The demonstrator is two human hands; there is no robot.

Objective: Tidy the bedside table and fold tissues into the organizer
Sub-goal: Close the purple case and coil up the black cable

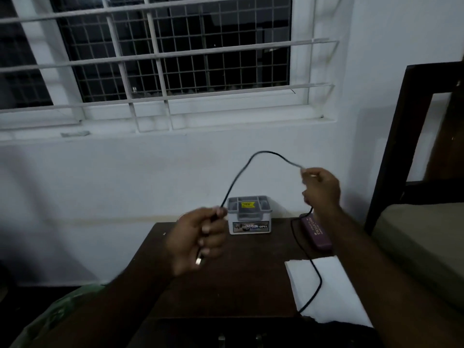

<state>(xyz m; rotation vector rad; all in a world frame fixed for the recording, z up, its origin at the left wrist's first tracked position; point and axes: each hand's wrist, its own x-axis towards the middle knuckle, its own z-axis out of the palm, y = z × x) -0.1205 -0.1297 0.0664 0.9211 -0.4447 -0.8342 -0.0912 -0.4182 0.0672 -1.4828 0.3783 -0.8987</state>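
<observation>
A black cable [240, 172] arches in the air between my two hands above the dark wooden bedside table [251, 267]. My left hand [198, 241] grips one end of it, with a silver plug showing below my fingers. My right hand [321, 188] pinches the cable higher up, and the rest of the cable hangs down and trails over a white tissue [329, 290] lying at the table's right front. A grey and white organizer [249, 214] with several compartments stands at the back of the table, just behind my left hand.
A maroon flat case [316, 233] lies at the table's back right. A bed with a dark wooden frame [401, 136] stands close on the right. White wall and a barred window [160, 59] are behind. A drawer front shows at the bottom edge.
</observation>
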